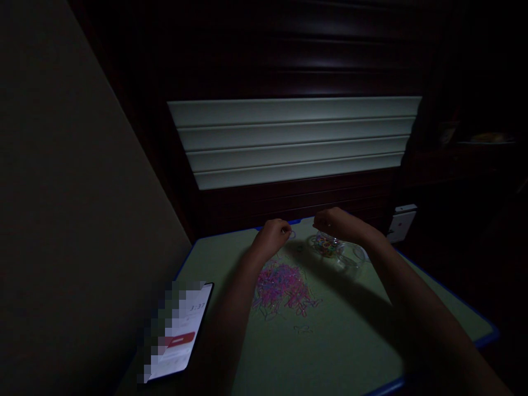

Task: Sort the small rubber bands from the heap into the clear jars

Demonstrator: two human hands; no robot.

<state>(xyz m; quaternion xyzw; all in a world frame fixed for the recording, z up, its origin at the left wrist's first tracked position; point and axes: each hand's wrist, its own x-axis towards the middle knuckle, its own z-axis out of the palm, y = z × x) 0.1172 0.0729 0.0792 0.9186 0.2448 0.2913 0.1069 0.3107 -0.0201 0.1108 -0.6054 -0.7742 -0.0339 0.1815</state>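
My left hand (273, 234) is closed in a pinch above the far part of the table, with a thin pale rubber band (293, 234) showing at its fingertips. To its right, my right hand (333, 221) hangs over a see-through container (329, 247) of multicoloured small bands. Its fingers are curled together; dim light hides what they hold, if anything. Nearer me, below the left hand, lies a loose heap of pink, purple and blue rubber bands (282, 286). A few pale bands (303, 329) lie apart from the heap.
A see-through tub (350, 265) and a round lid-like piece (361, 253) lie beside the container. A lit phone (181, 335) rests at the left of the pale table (330, 352), which has a blue edge. Behind stands a dark slatted panel with a pale section (297, 137).
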